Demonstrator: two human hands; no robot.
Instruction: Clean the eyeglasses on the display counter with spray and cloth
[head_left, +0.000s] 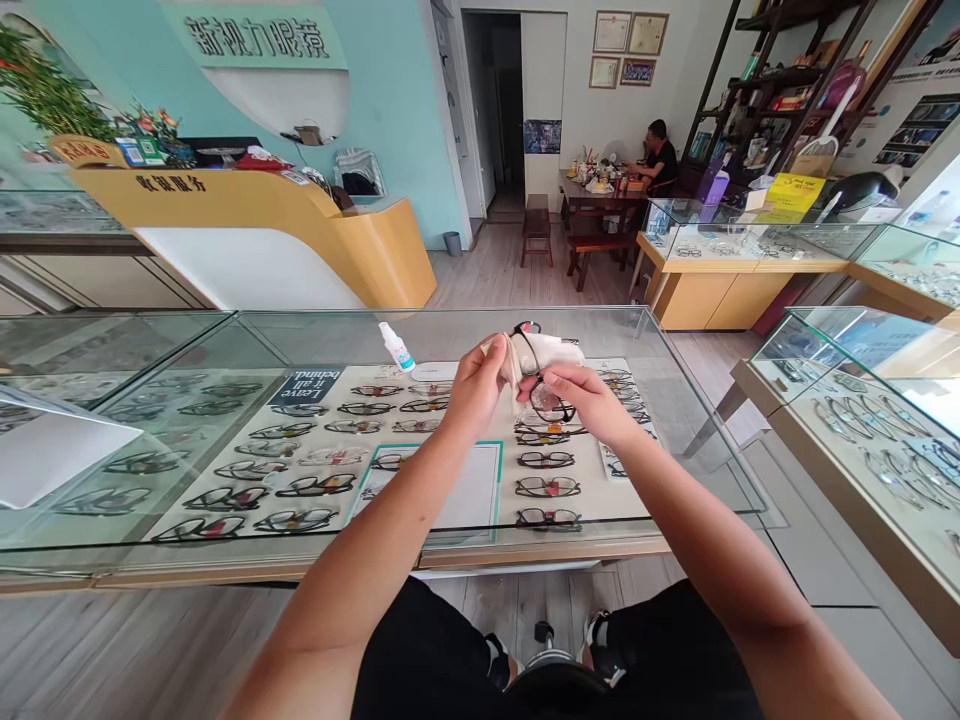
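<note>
Over the glass counter (697, 450), left hand (474, 388) is pinched shut on a white cloth (551, 350) that wraps one end of the black glasses (546, 398). Right hand (592, 395) clamps the lower lens rim between thumb and fingers. Glasses sit between both hands, clear of the glass, probably so cloth rather than skin meets the lens. Spray bottle (395, 346) stands just left, within reach. Rows of frames (300, 470) lie in the case below.
</note>
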